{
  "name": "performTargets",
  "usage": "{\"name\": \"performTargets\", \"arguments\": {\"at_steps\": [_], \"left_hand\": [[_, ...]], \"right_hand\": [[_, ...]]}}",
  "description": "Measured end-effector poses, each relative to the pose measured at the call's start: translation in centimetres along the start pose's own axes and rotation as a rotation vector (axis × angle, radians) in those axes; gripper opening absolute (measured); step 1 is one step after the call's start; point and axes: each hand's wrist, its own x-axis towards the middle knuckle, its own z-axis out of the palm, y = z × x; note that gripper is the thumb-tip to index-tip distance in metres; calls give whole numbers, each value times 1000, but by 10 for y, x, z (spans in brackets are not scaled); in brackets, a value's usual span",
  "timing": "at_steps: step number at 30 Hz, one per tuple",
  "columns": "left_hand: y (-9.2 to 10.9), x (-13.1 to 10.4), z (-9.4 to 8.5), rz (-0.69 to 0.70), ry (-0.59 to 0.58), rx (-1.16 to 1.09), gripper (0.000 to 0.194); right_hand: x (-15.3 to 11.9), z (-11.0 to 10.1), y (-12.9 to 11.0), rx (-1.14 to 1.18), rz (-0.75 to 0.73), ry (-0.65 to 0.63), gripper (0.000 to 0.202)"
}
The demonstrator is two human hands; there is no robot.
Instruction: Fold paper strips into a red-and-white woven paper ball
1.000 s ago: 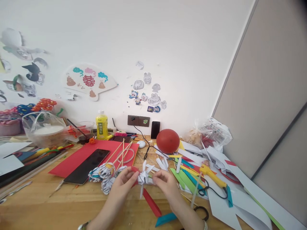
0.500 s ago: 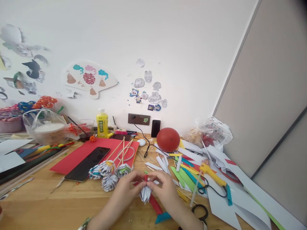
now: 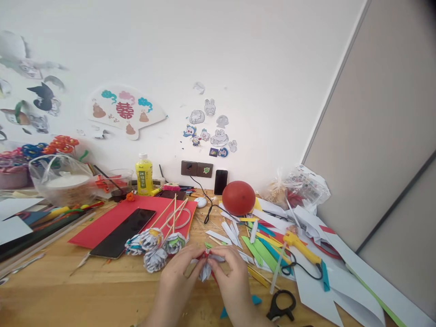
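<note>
Near the front middle of the table, my left hand (image 3: 180, 271) and my right hand (image 3: 230, 271) meet with thumbs and fingertips pinched around a small folded paper flower (image 3: 205, 272). Its white pleated petals hang below the fingers, and a bit of red paper shows at its top. My fingers hide much of the piece. Just left of my left hand lie several rolled paper flowers (image 3: 156, 260) on wooden sticks (image 3: 175, 211). A blue paper strip (image 3: 256, 299) pokes out beside my right forearm.
At the right are a yellow glue gun (image 3: 303, 247), black-handled scissors (image 3: 284, 303), green paper strips (image 3: 267, 254) and white sheets (image 3: 347, 290). A red balloon (image 3: 239, 198) sits behind. On the left, a large black phone (image 3: 122, 234) lies on red paper (image 3: 136, 204) near a yellow bottle (image 3: 144, 176).
Both hands have drawn slightly inward and tilted over the paper flower, covering more of it and of the red strip below. The view has shifted slightly.
</note>
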Motion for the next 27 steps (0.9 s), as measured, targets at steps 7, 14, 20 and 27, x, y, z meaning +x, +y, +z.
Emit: {"name": "performTargets", "arguments": {"at_steps": [7, 14, 20, 27], "left_hand": [[2, -1, -1, 113, -43, -1, 6], [13, 8, -7, -65, -160, -32, 5], [10, 21, -10, -440, -593, -356, 17], [-22, 14, 2, -584, -745, -450, 32]], "right_hand": [[5, -7, -5, -81, -79, -52, 11], [21, -19, -10, -72, 13, -217, 9], [29, -26, -8, 324, 521, -527, 13], [23, -21, 6, 441, 672, -624, 27]]}}
